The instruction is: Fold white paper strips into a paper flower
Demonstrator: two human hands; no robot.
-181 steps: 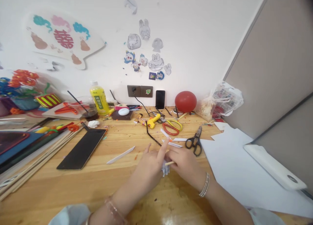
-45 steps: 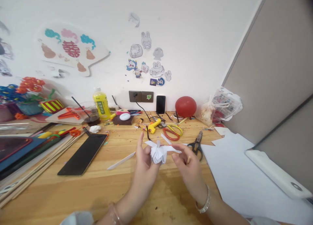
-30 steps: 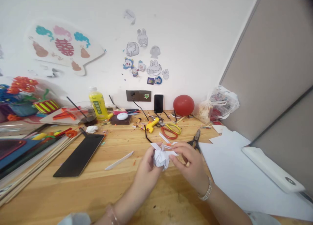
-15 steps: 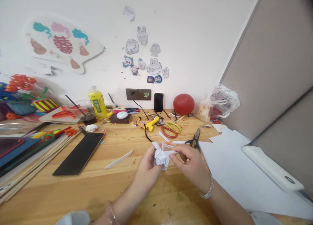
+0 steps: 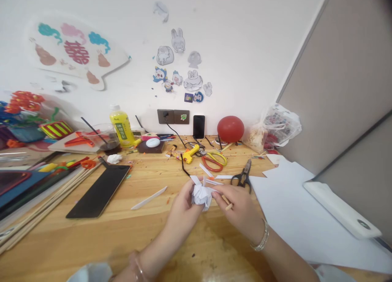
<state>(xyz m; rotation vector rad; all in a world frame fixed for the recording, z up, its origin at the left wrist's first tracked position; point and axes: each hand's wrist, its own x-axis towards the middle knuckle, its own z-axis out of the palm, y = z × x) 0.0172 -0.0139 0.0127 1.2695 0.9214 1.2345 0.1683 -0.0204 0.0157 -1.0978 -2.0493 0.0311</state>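
A folded white paper piece (image 5: 202,194) with several strips sticking out is held above the wooden table. My left hand (image 5: 185,204) is closed round its left side. The fingertips of my right hand (image 5: 237,204) pinch the paper's right edge. A thin wooden stick (image 5: 229,207) pokes out beneath my right fingers. Just beyond the hands lie loose paper strips (image 5: 223,177) and black-handled scissors (image 5: 243,177). Another white strip (image 5: 149,198) lies to the left.
White sheets (image 5: 288,204) cover the right side. A black tablet-like slab (image 5: 99,192) and wooden sticks (image 5: 49,208) lie left. Farther back are a yellow glue gun (image 5: 191,154), red-handled scissors (image 5: 212,163), a yellow bottle (image 5: 122,126), a phone (image 5: 199,127) and a red balloon (image 5: 230,129).
My right fingers have shifted slightly at the paper's edge, and more of the wooden stick shows below them. The paper piece has turned slightly and moved a little left.
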